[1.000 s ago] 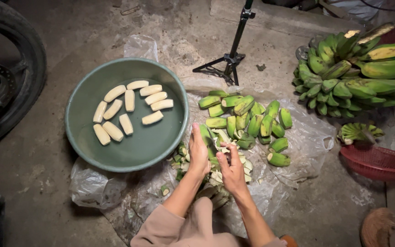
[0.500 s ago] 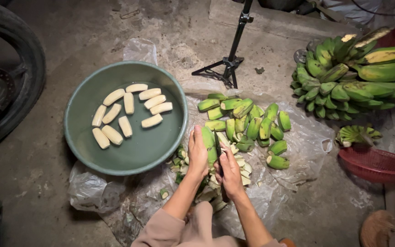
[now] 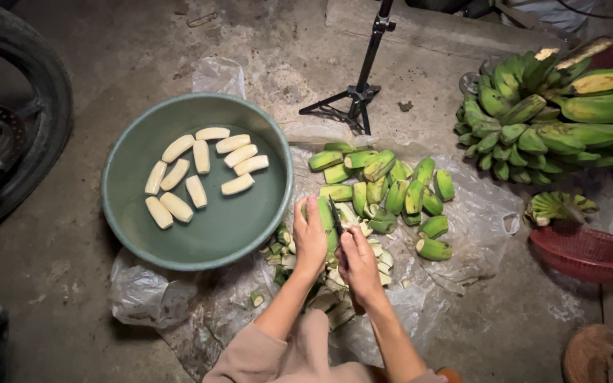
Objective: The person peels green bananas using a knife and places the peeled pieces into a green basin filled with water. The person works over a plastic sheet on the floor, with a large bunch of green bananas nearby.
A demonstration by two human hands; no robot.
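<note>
Now the left hand (image 3: 311,237) is gripping a green banana (image 3: 326,216) over the clear plastic sheet (image 3: 477,213) on the floor, close to the sheet's near edge. The right hand (image 3: 358,264) is closing around a dark knife (image 3: 336,216) and is touching the banana with it. Peeled pale bananas (image 3: 200,170) are lying in the green basin (image 3: 200,241) at the sheet's left edge.
</note>
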